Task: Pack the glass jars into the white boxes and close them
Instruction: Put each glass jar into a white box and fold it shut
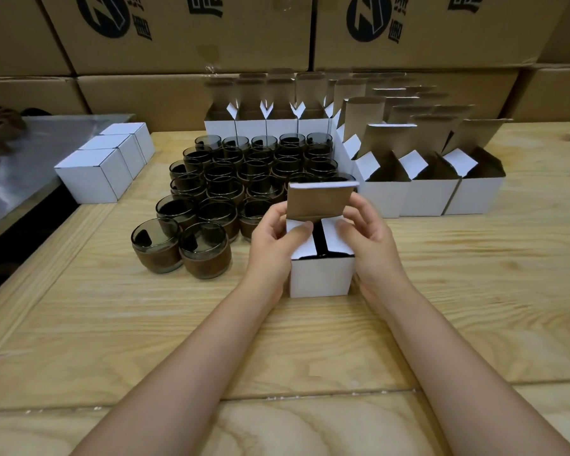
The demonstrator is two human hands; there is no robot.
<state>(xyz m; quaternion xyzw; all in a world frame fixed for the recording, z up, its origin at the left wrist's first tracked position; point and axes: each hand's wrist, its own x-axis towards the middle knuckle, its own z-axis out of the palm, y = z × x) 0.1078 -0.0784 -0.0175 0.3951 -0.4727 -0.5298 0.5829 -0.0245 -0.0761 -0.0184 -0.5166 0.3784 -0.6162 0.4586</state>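
The white box [321,278], likely light and bendy, is gripped at its top flaps by the left hand [273,240] and right hand [367,236].

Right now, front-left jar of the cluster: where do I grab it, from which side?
Grip the front-left jar round its brown band, coming from the left: it stands upright, left and front sides free, while the neighbouring jar crowds its right.
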